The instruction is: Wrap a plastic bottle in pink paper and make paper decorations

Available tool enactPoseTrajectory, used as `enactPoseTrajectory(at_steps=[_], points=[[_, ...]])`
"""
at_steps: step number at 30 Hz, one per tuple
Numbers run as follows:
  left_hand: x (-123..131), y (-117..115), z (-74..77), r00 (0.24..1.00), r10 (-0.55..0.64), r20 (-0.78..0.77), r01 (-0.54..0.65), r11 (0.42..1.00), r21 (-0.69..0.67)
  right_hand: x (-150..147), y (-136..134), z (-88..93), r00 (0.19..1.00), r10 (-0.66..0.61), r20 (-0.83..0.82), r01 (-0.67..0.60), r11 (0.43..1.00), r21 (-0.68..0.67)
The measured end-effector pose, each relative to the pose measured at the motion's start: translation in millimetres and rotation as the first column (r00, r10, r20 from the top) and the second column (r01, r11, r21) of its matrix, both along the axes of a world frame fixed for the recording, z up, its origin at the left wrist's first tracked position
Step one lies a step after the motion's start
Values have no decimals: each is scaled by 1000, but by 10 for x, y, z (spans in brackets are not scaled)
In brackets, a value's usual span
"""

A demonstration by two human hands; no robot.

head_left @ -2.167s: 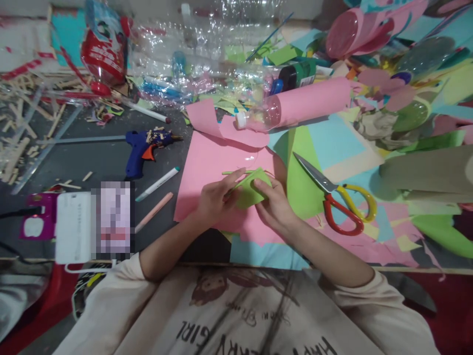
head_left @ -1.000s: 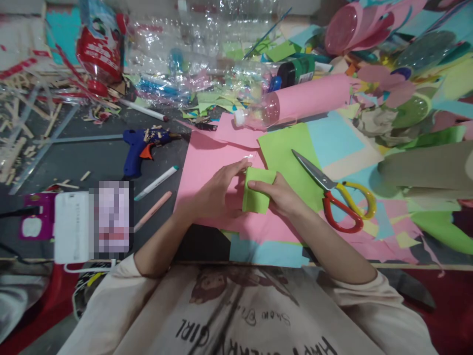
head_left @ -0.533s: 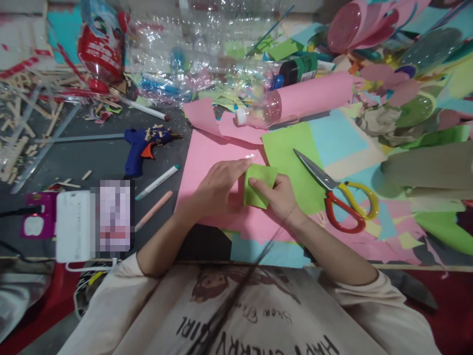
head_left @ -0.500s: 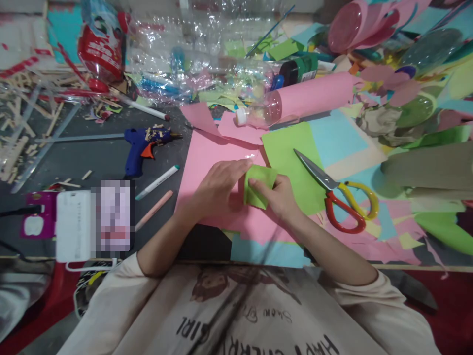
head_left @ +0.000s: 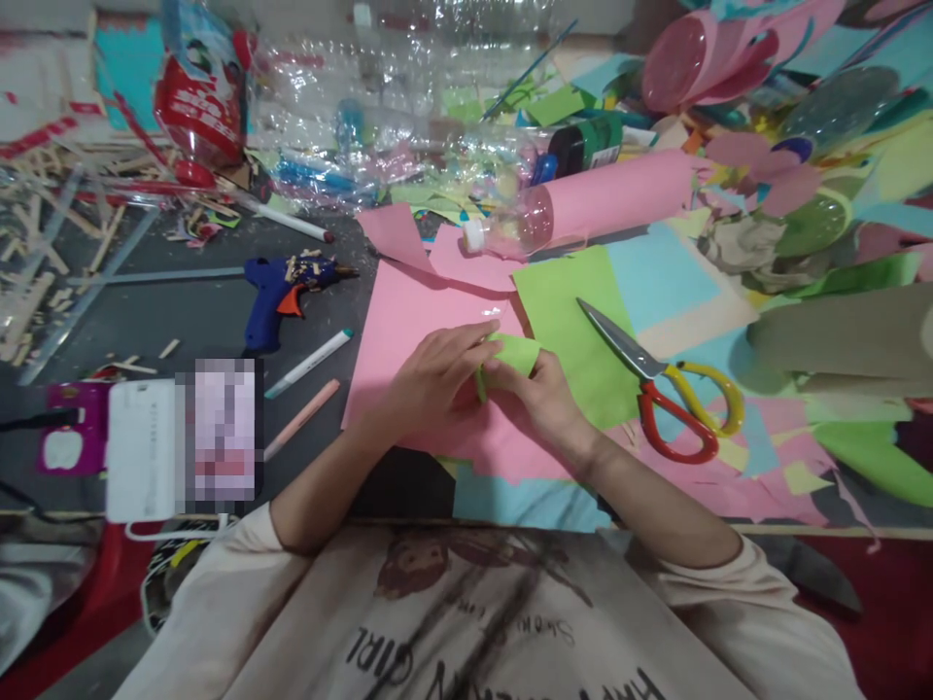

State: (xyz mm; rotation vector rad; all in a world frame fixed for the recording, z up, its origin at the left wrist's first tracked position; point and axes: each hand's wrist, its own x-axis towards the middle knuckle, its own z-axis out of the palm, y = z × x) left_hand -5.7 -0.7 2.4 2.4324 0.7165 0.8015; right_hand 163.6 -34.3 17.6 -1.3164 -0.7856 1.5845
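A small piece of green paper [head_left: 519, 352] is between my two hands, above a large pink sheet [head_left: 397, 321]. My right hand [head_left: 543, 394] pinches it from the right, with the thumb pointing left across it. The fingers of my left hand [head_left: 441, 374] close on its left edge, where the paper bends downward; part of it is hidden behind the fingers. Right of my hands lies a larger green sheet [head_left: 575, 292], with scissors [head_left: 656, 374] resting on it, their red and yellow handles toward me.
A blue hot glue gun [head_left: 269, 292], a green-tipped marker [head_left: 310, 365] and a peach-coloured pen [head_left: 302, 418] lie on the left. Behind the pink sheet rests a pink-wrapped bottle [head_left: 619, 199]. Wooden sticks [head_left: 33, 224] litter the far left; paper scraps [head_left: 794, 457] cover the right.
My left hand has moved right, its fingers coming onto the green paper's left edge. The paper has tilted and bent, so less of its face shows.
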Motion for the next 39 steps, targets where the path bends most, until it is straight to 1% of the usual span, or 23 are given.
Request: enactPoseTrajectory(at_steps=[3, 5, 6, 8, 10, 12, 13, 14, 15, 18, 22, 25, 28, 31, 33, 35, 37, 39], points=[[-6, 9, 22, 996, -1, 91, 12, 993, -119, -9, 20, -6, 990, -90, -105, 86, 995, -49], [-12, 14, 35, 983, 59, 176, -17, 974, -228, -13, 38, -7, 978, -131, -163, 123, 991, -62], [-15, 15, 39, 973, 100, 207, -34, 954, -298, -15, 44, -9, 973, -144, -180, 135, 989, -57], [-18, 16, 39, 950, 188, 250, -60, 894, -445, -14, 47, -19, 970, -146, -192, 140, 989, -44], [-17, 17, 35, 920, 290, 264, -94, 818, -568, -2, 44, -31, 976, -121, -182, 113, 992, -54], [-15, 23, 41, 881, 399, 254, -154, 750, -643, 26, 44, -39, 985, -68, -158, 61, 997, -48], [-16, 29, 52, 867, 439, 235, -184, 721, -668, 45, 48, -40, 989, -36, -140, 33, 999, -23], [-16, 36, 68, 862, 461, 209, -207, 698, -685, 68, 55, -39, 993, -6, -117, 8, 1000, 17], [-18, 43, 88, 868, 461, 185, -218, 689, -691, 92, 65, -37, 996, 20, -89, -14, 998, 66], [-22, 61, 153, 911, 392, 127, -208, 704, -679, 153, 97, -29, 998, 68, -1, -66, 979, 194], [-13, 67, 167, 937, 332, 106, -175, 711, -681, 177, 108, -41, 990, 44, 134, -79, 960, 267], [-3, 68, 129, 940, 319, 121, -162, 728, -667, 164, 101, -56, 980, -20, 200, -38, 958, 283], [-2, 74, 103, 931, 352, 91, -209, 724, -658, 148, 101, -65, 981, -83, 178, 31, 961, 274], [-4, 81, 105, 924, 379, 40, -260, 703, -662, 138, 106, -74, 985, -46, 168, 0, 965, 261], [-1, 84, 108, 924, 382, 24, -270, 695, -667, 136, 105, -78, 985, -14, 171, -31, 965, 259], [8, 86, 107, 923, 385, 13, -277, 685, -674, 139, 100, -76, 983, -12, 183, -36, 966, 256], [18, 86, 103, 921, 389, 15, -273, 673, -688, 148, 96, -63, 977, -15, 215, -40, 967, 251], [24, 86, 103, 918, 393, 46, -243, 652, -718, 161, 95, -42, 968, -12, 249, -51, 968, 244]])
